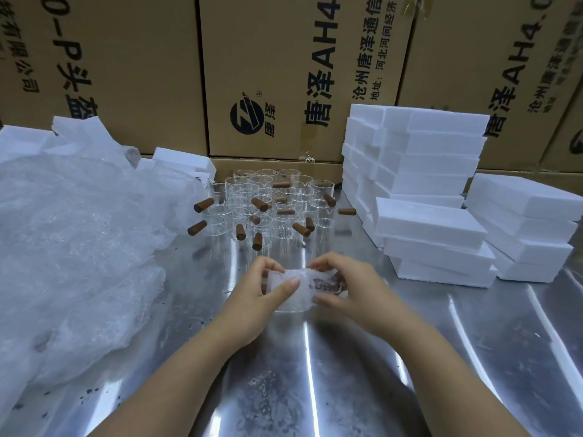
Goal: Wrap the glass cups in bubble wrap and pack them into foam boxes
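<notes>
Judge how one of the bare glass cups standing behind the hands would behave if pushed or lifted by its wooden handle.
Probably fragile: the glass cups look thin and clear. Likely to slide rather than grip, since the metal table is smooth and shiny. The wooden handle juts from one side, so a lifted cup may droop away from it.

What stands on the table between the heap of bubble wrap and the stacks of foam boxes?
A cluster of bare glass cups with brown handles stands there, as the head view shows.
</notes>
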